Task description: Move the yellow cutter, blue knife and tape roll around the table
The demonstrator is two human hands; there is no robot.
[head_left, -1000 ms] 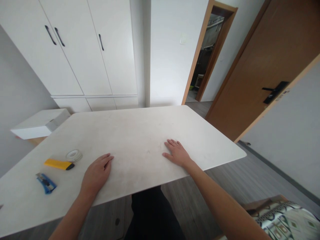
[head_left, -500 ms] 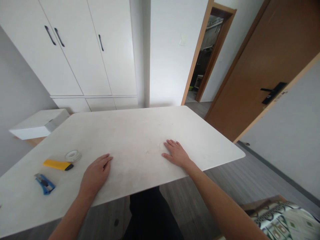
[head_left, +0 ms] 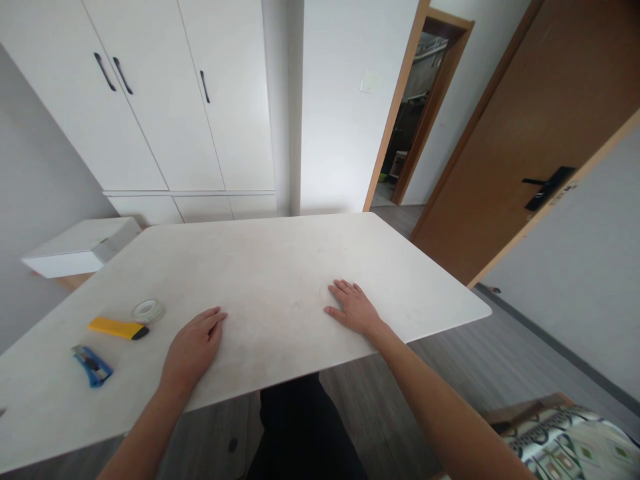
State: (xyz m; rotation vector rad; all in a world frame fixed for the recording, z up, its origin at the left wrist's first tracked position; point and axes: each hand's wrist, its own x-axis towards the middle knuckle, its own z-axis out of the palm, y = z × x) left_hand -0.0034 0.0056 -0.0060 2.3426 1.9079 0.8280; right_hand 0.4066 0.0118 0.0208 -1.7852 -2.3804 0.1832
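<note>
Both palms lie flat on a white table (head_left: pixel 260 267). My left hand (head_left: pixel 193 349) rests near the front edge with its fingers stretched out and nothing in it. My right hand (head_left: pixel 354 308) lies flat further right, fingers spread, also holding nothing. Left of my left hand lie a yellow utility knife (head_left: pixel 118 328), a small roll of clear tape (head_left: pixel 148 311) and a blue cutter (head_left: pixel 92 366), none of them touched.
White cupboards (head_left: pixel 165 100) line the far wall and a low white box (head_left: pixel 80 248) stands at the left. An open doorway (head_left: pixel 415 107) and a brown door (head_left: pixel 540 133) are at the right. A patterned cushion (head_left: pixel 565 447) shows at the bottom right.
</note>
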